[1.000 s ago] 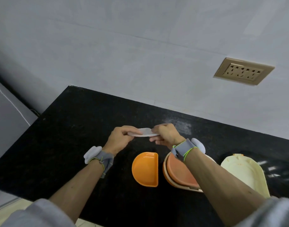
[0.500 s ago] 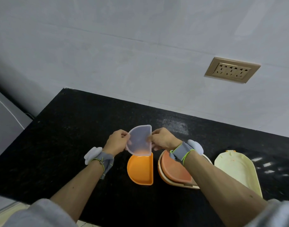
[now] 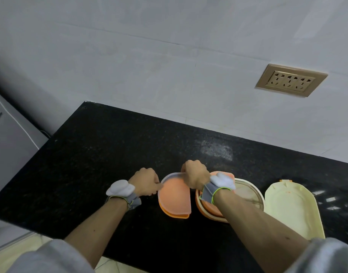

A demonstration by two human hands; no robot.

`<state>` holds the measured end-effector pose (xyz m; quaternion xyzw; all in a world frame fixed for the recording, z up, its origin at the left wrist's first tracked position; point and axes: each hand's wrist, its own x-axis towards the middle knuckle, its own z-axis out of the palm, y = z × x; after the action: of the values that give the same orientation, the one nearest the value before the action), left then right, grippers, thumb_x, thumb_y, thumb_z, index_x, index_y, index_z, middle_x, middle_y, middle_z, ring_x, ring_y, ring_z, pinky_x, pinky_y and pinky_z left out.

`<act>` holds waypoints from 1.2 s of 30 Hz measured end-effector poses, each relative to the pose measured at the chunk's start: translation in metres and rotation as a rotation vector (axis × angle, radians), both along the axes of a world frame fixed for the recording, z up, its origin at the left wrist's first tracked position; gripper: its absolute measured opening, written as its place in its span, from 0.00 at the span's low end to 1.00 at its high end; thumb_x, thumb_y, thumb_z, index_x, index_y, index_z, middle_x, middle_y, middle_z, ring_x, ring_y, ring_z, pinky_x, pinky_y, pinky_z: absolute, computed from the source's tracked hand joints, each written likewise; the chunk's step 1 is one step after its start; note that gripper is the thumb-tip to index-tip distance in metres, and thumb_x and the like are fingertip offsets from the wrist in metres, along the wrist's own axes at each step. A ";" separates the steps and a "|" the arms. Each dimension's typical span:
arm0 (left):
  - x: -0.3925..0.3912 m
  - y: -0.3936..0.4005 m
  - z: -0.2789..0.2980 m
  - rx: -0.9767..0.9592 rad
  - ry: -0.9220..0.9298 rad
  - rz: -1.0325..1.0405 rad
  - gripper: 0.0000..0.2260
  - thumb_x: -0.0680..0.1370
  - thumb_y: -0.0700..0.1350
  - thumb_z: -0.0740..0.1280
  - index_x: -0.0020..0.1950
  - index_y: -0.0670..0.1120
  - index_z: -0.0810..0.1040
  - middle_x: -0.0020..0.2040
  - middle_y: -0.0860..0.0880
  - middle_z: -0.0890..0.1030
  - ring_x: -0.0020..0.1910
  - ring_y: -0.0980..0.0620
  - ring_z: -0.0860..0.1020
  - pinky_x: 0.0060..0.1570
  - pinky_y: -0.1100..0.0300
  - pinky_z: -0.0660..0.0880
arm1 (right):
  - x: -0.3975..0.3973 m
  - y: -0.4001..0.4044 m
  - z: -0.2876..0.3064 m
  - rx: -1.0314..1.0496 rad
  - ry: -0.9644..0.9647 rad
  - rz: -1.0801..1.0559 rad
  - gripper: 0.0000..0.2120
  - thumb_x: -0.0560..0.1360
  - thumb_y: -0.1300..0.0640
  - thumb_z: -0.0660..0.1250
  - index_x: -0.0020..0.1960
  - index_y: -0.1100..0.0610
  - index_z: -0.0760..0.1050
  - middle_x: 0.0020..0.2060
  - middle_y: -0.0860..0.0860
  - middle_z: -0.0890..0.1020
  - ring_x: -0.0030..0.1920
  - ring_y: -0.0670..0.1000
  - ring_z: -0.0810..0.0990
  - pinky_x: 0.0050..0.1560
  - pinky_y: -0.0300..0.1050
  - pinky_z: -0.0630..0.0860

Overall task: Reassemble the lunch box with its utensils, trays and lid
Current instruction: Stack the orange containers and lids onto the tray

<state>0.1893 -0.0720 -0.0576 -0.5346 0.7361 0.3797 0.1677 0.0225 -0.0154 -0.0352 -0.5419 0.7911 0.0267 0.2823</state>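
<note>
Fingers of both hands are curled at the rim of the translucent tray lid (image 3: 174, 192), which lies over the loose orange half-moon tray (image 3: 176, 212). The left hand (image 3: 146, 183) pinches the lid's curved left edge; the right hand (image 3: 195, 177) holds its far corner by the straight side, knuckles up. The fingertips themselves are hidden beneath the hands, so whether the lid is pressed fully home cannot be told — it appears flat on the tray, with a strip of orange showing along the near edge.

Just to the right, touching or nearly touching the covered tray, stands the cream lunch box base (image 3: 256, 196). A second orange tray (image 3: 210, 210) sits in its left half, partly behind the right forearm; the right half seems to hold something pale and clear, too indistinct to name. Further right, apart from the base, the cream outer lid (image 3: 293, 211) lies on the black stone counter (image 3: 102, 154). No utensils can be made out.

Assessment of progress: roughly midway. One tray appears seated in the base and the other is being capped. Outstanding, as judged from the layout — confirm the translucent lid's seal all round, place the covered tray into the base, account for the utensils, then fit the outer lid.

Also noted: grey wristbands carrying white pods on both wrists, a brass-coloured wall socket (image 3: 291, 80), a grey cabinet (image 3: 9, 138) at left.
</note>
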 end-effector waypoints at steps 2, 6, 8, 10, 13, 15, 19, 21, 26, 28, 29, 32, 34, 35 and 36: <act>-0.005 0.002 -0.002 -0.035 -0.037 -0.033 0.07 0.79 0.50 0.67 0.50 0.48 0.82 0.43 0.50 0.84 0.43 0.54 0.84 0.49 0.56 0.82 | 0.002 0.001 -0.001 0.007 0.054 0.036 0.17 0.76 0.64 0.61 0.61 0.56 0.79 0.58 0.59 0.79 0.58 0.63 0.80 0.55 0.52 0.79; -0.012 0.006 -0.003 -0.114 -0.111 -0.098 0.08 0.78 0.51 0.68 0.52 0.49 0.81 0.47 0.49 0.83 0.46 0.53 0.82 0.51 0.55 0.81 | 0.003 0.001 -0.001 0.020 0.144 0.100 0.17 0.76 0.65 0.60 0.62 0.57 0.78 0.60 0.58 0.79 0.60 0.62 0.80 0.55 0.52 0.77; -0.014 0.007 -0.004 -0.113 -0.119 -0.108 0.08 0.78 0.50 0.67 0.53 0.48 0.81 0.46 0.48 0.84 0.45 0.52 0.83 0.50 0.55 0.82 | 0.002 0.001 -0.001 0.035 0.161 0.127 0.17 0.77 0.65 0.60 0.63 0.58 0.78 0.60 0.58 0.79 0.61 0.62 0.79 0.55 0.52 0.77; -0.016 0.008 -0.004 -0.103 -0.120 -0.105 0.08 0.79 0.47 0.66 0.52 0.46 0.82 0.43 0.47 0.85 0.41 0.52 0.85 0.47 0.55 0.83 | 0.002 0.002 -0.001 0.048 0.176 0.159 0.16 0.78 0.65 0.59 0.63 0.59 0.77 0.61 0.59 0.78 0.61 0.62 0.79 0.55 0.52 0.76; -0.019 0.010 -0.003 -0.114 -0.118 -0.097 0.08 0.79 0.45 0.65 0.52 0.45 0.81 0.42 0.46 0.85 0.39 0.52 0.85 0.45 0.55 0.84 | 0.002 0.002 0.000 0.058 0.207 0.206 0.15 0.78 0.65 0.59 0.63 0.59 0.76 0.61 0.58 0.78 0.61 0.62 0.79 0.55 0.52 0.76; -0.022 0.010 -0.002 -0.143 -0.123 -0.106 0.08 0.80 0.45 0.64 0.52 0.44 0.81 0.42 0.46 0.84 0.41 0.51 0.85 0.46 0.54 0.83 | 0.003 0.001 -0.001 0.067 0.229 0.237 0.15 0.79 0.65 0.58 0.63 0.59 0.76 0.61 0.58 0.79 0.61 0.61 0.79 0.55 0.52 0.77; -0.022 0.008 -0.004 -0.128 -0.139 -0.121 0.09 0.81 0.46 0.64 0.54 0.45 0.82 0.42 0.46 0.84 0.40 0.52 0.85 0.45 0.55 0.83 | 0.006 0.000 -0.004 0.087 0.234 0.286 0.15 0.80 0.64 0.58 0.64 0.59 0.75 0.60 0.58 0.79 0.60 0.60 0.79 0.56 0.52 0.77; -0.020 0.006 -0.007 -0.076 -0.130 -0.108 0.10 0.81 0.47 0.64 0.56 0.44 0.82 0.41 0.46 0.85 0.39 0.52 0.85 0.43 0.56 0.84 | 0.006 -0.001 -0.005 0.091 0.228 0.287 0.15 0.80 0.64 0.58 0.64 0.59 0.75 0.60 0.58 0.79 0.60 0.60 0.79 0.56 0.52 0.77; -0.017 -0.001 -0.011 0.043 -0.064 -0.025 0.10 0.81 0.48 0.66 0.60 0.45 0.78 0.46 0.46 0.84 0.40 0.53 0.85 0.42 0.57 0.84 | 0.006 -0.005 -0.007 0.107 0.211 0.294 0.15 0.79 0.64 0.58 0.64 0.60 0.75 0.61 0.58 0.78 0.60 0.61 0.79 0.56 0.52 0.77; -0.015 -0.003 -0.012 0.075 -0.053 -0.013 0.10 0.80 0.48 0.66 0.59 0.45 0.78 0.46 0.46 0.84 0.42 0.52 0.85 0.45 0.57 0.84 | 0.005 -0.006 -0.008 0.115 0.202 0.312 0.14 0.79 0.64 0.59 0.64 0.59 0.75 0.60 0.58 0.78 0.60 0.61 0.79 0.57 0.52 0.77; -0.015 -0.003 -0.012 0.088 -0.054 -0.016 0.10 0.81 0.48 0.66 0.59 0.45 0.78 0.46 0.46 0.84 0.44 0.52 0.85 0.46 0.56 0.83 | 0.004 -0.005 -0.008 0.121 0.203 0.325 0.14 0.79 0.64 0.59 0.64 0.59 0.74 0.60 0.58 0.79 0.60 0.60 0.79 0.56 0.52 0.77; -0.012 -0.005 -0.011 0.065 -0.053 -0.036 0.10 0.81 0.50 0.64 0.58 0.47 0.76 0.49 0.47 0.82 0.48 0.50 0.83 0.50 0.54 0.81 | 0.005 -0.006 -0.007 0.108 0.219 0.348 0.15 0.80 0.64 0.58 0.65 0.59 0.74 0.61 0.58 0.78 0.60 0.60 0.79 0.56 0.51 0.76; -0.010 -0.008 -0.009 0.039 -0.028 -0.006 0.10 0.81 0.51 0.63 0.58 0.48 0.75 0.51 0.48 0.81 0.49 0.50 0.81 0.52 0.54 0.80 | 0.005 -0.008 -0.002 0.069 0.231 0.341 0.16 0.79 0.65 0.57 0.65 0.59 0.74 0.62 0.58 0.77 0.62 0.61 0.78 0.56 0.53 0.76; -0.011 -0.009 -0.007 0.043 0.000 0.033 0.09 0.81 0.51 0.62 0.58 0.49 0.74 0.52 0.48 0.80 0.49 0.51 0.81 0.52 0.54 0.80 | 0.003 -0.009 0.001 0.050 0.235 0.333 0.16 0.79 0.65 0.56 0.64 0.59 0.74 0.62 0.59 0.77 0.62 0.62 0.77 0.56 0.53 0.76; -0.011 -0.011 -0.004 0.052 0.041 0.090 0.09 0.81 0.51 0.62 0.58 0.49 0.73 0.52 0.48 0.80 0.48 0.52 0.81 0.51 0.54 0.80 | 0.002 -0.010 0.005 0.032 0.237 0.327 0.16 0.79 0.65 0.56 0.64 0.59 0.74 0.62 0.59 0.77 0.62 0.62 0.77 0.55 0.53 0.76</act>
<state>0.1781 -0.0826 -0.0621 -0.5547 0.7045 0.4168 0.1492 0.0244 -0.0254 -0.0307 -0.6517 0.7198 0.1482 0.1875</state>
